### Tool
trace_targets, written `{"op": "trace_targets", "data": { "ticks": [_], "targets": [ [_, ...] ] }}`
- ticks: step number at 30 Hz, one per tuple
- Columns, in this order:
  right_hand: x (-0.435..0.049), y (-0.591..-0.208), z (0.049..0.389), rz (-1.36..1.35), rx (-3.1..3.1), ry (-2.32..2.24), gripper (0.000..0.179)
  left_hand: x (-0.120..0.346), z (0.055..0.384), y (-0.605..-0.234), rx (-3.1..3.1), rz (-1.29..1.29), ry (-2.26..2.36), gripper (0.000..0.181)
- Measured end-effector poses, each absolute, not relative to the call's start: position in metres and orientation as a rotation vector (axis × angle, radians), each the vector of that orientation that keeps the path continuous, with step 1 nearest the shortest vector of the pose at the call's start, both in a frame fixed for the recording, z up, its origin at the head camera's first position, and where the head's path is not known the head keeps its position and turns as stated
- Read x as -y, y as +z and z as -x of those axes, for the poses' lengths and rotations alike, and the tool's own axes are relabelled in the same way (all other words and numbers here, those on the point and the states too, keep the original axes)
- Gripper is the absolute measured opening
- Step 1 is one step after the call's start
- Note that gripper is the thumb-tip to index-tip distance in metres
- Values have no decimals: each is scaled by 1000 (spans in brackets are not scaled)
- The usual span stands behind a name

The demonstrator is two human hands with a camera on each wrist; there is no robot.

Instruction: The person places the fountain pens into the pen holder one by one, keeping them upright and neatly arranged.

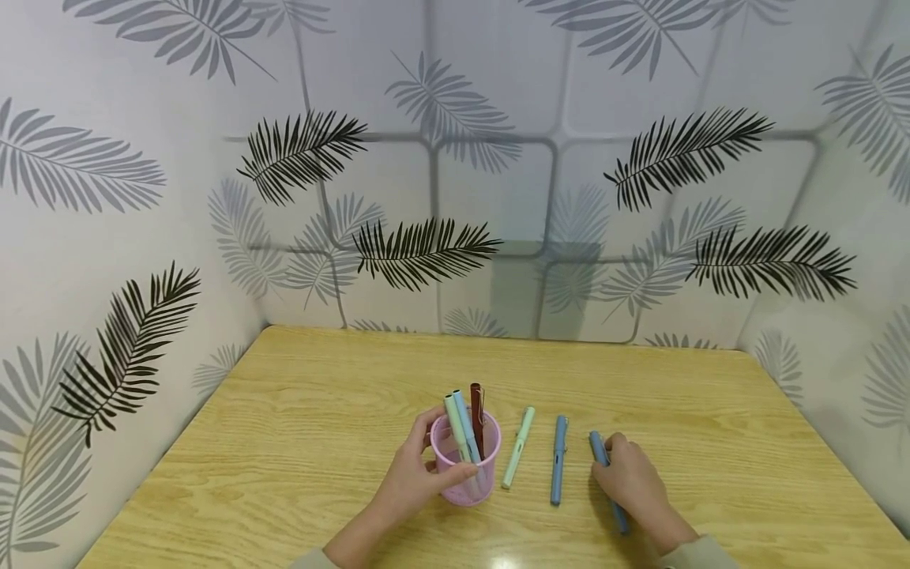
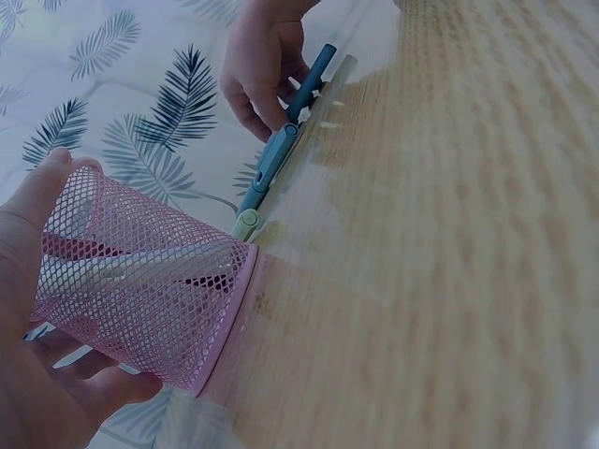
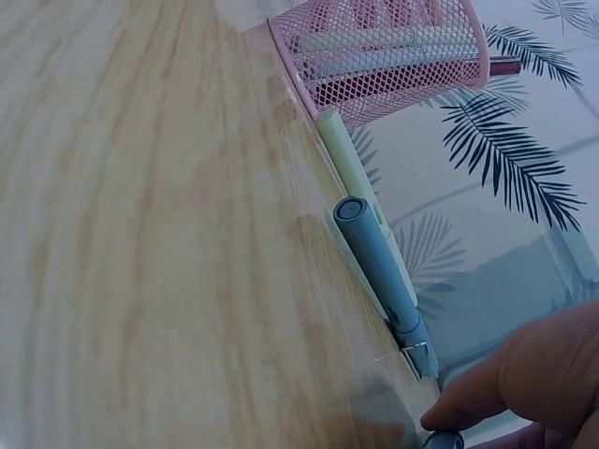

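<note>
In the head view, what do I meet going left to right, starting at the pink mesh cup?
Pink mesh pen cup, light green capped pen, blue capped pen, then the right hand with the second blue pen it holds.

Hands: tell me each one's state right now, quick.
Left hand: closed around the pink mesh cup.
Right hand: closed, pinching the rightmost blue pen in the head view.

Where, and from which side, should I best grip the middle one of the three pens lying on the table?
Probably pinch the middle pen halfway along its length, from above, across its long sides: it is slim and lies flat, with bare table along both sides.
</note>
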State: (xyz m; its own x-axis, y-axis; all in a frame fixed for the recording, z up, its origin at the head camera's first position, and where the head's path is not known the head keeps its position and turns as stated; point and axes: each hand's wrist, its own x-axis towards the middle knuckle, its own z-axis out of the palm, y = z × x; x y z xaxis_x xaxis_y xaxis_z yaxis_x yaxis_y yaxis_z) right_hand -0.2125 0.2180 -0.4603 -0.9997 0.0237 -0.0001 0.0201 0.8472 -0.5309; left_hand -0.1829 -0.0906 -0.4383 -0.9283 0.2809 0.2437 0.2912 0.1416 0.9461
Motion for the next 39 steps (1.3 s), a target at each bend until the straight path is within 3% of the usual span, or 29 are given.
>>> {"op": "trace_targets", "data": {
  "ticks": [39],
  "targets": [
    [-208, -437, 198, 1, 2734, 1229, 38, 90, 184, -440, 2357, 600, -1970, 77]
  ]
}}
